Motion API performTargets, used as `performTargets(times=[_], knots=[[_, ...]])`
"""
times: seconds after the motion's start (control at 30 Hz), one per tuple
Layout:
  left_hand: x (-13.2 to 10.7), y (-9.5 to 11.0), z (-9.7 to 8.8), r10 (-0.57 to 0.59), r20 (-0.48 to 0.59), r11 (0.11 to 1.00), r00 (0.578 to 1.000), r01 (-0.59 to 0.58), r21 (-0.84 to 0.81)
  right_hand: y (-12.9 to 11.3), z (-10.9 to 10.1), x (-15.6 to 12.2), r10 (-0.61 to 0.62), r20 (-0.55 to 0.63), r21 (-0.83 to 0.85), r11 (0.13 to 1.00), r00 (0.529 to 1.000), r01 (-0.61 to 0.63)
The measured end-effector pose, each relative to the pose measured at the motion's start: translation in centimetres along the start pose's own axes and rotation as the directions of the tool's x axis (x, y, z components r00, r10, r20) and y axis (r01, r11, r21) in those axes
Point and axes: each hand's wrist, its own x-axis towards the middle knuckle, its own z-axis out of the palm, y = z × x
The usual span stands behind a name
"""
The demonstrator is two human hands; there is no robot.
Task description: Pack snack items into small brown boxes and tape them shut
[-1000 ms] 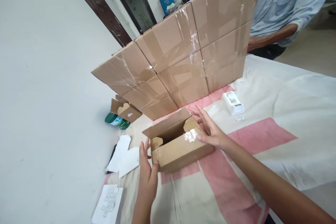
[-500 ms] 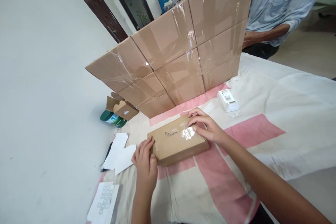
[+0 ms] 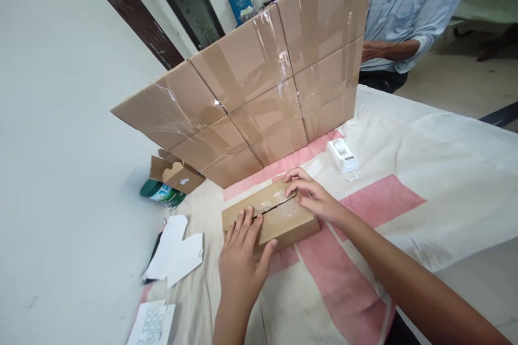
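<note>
A brown cardboard box (image 3: 283, 223) lies on the cloth in front of me, with a dark slit showing between its top flaps. Shiny clear tape (image 3: 279, 194) and some dark writing are on top; my fingers partly cover the writing. My left hand (image 3: 245, 253) lies over the left half of the lid, fingers stretched across it near the slit and thumb apart at the near side. At the right end, my right hand (image 3: 309, 194) touches the top with slightly bent fingers, thumb apart from them. The inside of the box is hidden.
Behind the box stands a large taped cardboard panel (image 3: 259, 113). A white tape dispenser (image 3: 342, 155) is to the right. On the left are white paper cut-outs (image 3: 174, 250), a printed white sheet (image 3: 151, 323), a small open carton (image 3: 182, 175) and a green container (image 3: 156, 191). A person (image 3: 400, 27) sits beyond.
My left hand has moved right, from the box's left end onto its top. A slit now shows between the flaps. My right hand stays at the right end. The view has shifted slightly.
</note>
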Motion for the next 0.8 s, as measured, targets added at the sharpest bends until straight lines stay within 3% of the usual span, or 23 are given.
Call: performTargets(times=[0.3, 0.47, 0.63, 0.73, 0.8], knots=[[1.6, -0.5, 0.7, -0.006, 0.007, 1.0, 1.0, 0.006, 0.016, -0.7, -0.1, 0.3, 0.05, -0.083, -0.012, 0.999, 0.995, -0.051], [2.0, 0.0, -0.2, -0.043, 0.111, 0.999, 0.993, 0.042, 0.005, -0.4, -0.4, 0.2, 0.021, -0.092, -0.026, 0.999, 0.996, -0.023], [4.5, 4.9, -1.9, -0.123, 0.172, 0.992, 0.977, 0.121, 0.019, -0.3, -0.6, 0.0, -0.005, -0.127, -0.058, 0.998, 0.992, -0.003], [8.3, 8.2, -2.6, -0.067, 0.231, 0.989, 0.971, 0.096, -0.114, -0.1, -0.6, -0.1, -0.016, -0.153, -0.056, 0.998, 0.988, 0.008], [11.0, 9.3, -2.8, -0.076, 0.291, 0.976, 0.954, 0.132, -0.176, 0.0, -1.2, -0.2, 0.004, -0.195, -0.041, 0.999, 0.981, -0.012]])
